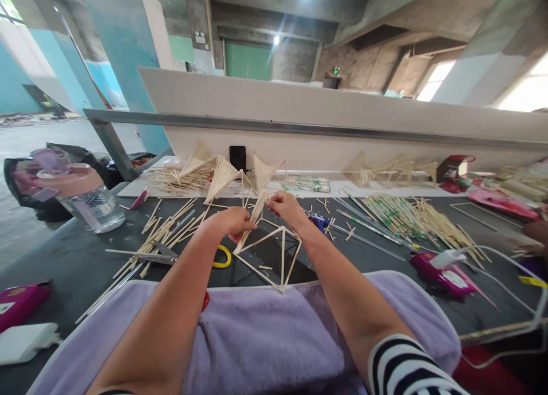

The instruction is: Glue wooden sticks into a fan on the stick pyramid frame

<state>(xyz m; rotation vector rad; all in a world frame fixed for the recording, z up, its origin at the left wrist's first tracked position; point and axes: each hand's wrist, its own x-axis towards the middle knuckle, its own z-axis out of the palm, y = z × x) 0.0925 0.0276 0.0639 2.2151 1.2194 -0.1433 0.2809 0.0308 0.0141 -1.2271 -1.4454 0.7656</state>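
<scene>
A pale wooden-stick frame of open triangles (282,258) rests at the near side of the dark grey bench (72,269), with a fan of close-set pale sticks (258,203) rising at its left. The left hand (237,221) grips the fan's side; the right hand (285,206) pinches its top, apparently to steady it. Loose pale sticks (387,218) lie within easy reach. Behind, a clear, green-marked plastic packet (308,184) seems to contain sticks; far left, a transparent, pink-lidded bottle (85,198) holds clear water (107,219).

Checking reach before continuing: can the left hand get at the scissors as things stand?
Probably yes: the scissors show a bare yellow handle loop beside the left forearm. But the left hand seems to hold the stick frame, so it would likely let go first.
</scene>
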